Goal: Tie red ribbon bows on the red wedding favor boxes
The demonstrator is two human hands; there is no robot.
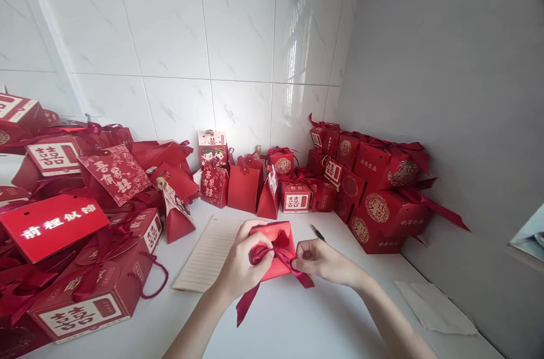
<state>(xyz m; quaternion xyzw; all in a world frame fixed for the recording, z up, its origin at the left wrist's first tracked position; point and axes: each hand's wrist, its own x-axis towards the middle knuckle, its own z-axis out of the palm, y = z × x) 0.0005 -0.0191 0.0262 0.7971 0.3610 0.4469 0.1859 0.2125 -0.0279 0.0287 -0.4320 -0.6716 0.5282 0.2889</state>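
A small red gift box [285, 230] sits before me at the middle of the white table, with a dark red satin ribbon [247, 303] across its top. The ribbon forms a bow whose loops show between my hands. At the box's left side, my left hand [250, 257] pinches the ribbon near the knot between thumb and fingers. On the right, my right hand [317, 258] is closed in a pinch on the ribbon by the bow. One ribbon tail hangs over the near left of the box and another points right. Part of the knot is hidden by my fingers.
A lined notepad [204, 254] lies left of the box, and a black pen [317, 233] behind my right hand. Red boxes [85, 313] pile up at left; more red boxes [378, 223] stack against the right wall. A white tissue [436, 307] lies at right.
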